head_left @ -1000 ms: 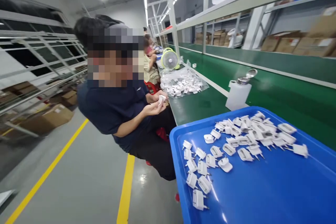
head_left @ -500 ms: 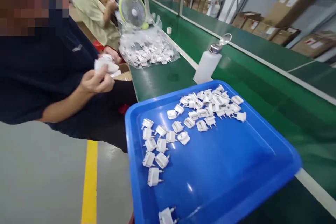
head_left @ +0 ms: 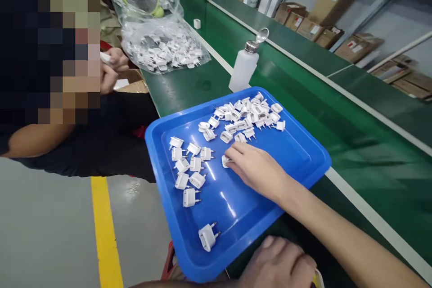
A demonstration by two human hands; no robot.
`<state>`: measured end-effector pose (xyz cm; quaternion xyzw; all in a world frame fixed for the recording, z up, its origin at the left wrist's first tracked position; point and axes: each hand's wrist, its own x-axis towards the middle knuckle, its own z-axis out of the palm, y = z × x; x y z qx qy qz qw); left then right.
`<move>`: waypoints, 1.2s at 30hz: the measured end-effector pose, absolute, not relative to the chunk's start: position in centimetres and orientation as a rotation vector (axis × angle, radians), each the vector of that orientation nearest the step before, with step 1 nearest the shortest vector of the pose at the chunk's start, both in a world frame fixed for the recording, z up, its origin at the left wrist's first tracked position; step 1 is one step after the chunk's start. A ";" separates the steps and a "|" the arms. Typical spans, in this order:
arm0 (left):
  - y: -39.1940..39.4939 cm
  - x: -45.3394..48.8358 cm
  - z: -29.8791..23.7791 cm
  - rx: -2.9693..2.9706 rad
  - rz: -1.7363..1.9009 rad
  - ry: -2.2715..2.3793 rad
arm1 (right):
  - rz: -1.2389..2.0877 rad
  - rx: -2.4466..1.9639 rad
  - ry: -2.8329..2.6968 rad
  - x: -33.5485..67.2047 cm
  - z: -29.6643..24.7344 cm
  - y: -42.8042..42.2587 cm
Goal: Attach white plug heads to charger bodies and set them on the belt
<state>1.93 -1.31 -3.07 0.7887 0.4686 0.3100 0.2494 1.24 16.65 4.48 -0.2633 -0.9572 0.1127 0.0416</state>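
Several loose white plug adapters (head_left: 189,164) lying in rows just left of the fingertips (head_left: 230,156) could be knocked askew if the right hand (head_left: 258,168), narrowly pinched on one plug adapter (head_left: 225,160), is dragged sideways, while the left hand (head_left: 278,263) is curled, seemingly empty, under the blue tray (head_left: 303,153).

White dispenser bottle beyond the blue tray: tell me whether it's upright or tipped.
Upright. The dispenser bottle stands on its base on the green bench, metal cap on top.
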 end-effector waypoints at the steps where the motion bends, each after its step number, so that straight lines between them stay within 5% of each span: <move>1: -1.4 1.5 -2.9 2.157 0.854 1.229 | 0.435 -0.826 -2.860 2.9 5.1 15.8; 6: -1.7 0.2 -1.6 2.072 0.803 1.137 | 0.697 -1.149 -2.431 13.8 9.0 7.4; 13: -1.3 -0.2 -1.6 1.975 0.815 0.969 | 0.566 -1.522 -2.191 20.5 8.9 -3.1; 36: -1.6 0.0 -1.5 1.944 0.799 1.015 | 0.448 -1.353 -2.732 19.0 7.2 -2.2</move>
